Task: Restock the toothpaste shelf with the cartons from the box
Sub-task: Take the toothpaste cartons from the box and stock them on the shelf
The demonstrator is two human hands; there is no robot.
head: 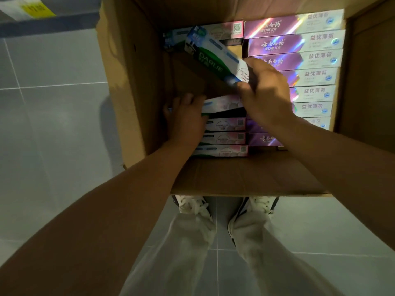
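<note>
An open cardboard box (132, 86) stands on the floor below me, packed with toothpaste cartons. Purple holographic cartons (299, 42) fill its right side in a row. Green-and-white cartons with pink ends (222, 137) lie stacked on the near left. My right hand (265, 92) grips the end of a tilted green-and-white Darlie carton (215, 56), lifted above a gap in the left column. My left hand (186, 118) reaches into the box and its fingers curl round the left end of another green-and-white carton (222, 104) at the top of the near stack.
Grey floor tiles (53, 124) surround the box. A dark shelf edge with a yellow price tag (38, 9) shows at the top left. My white shoes (192, 208) stand against the box's near flap (245, 176).
</note>
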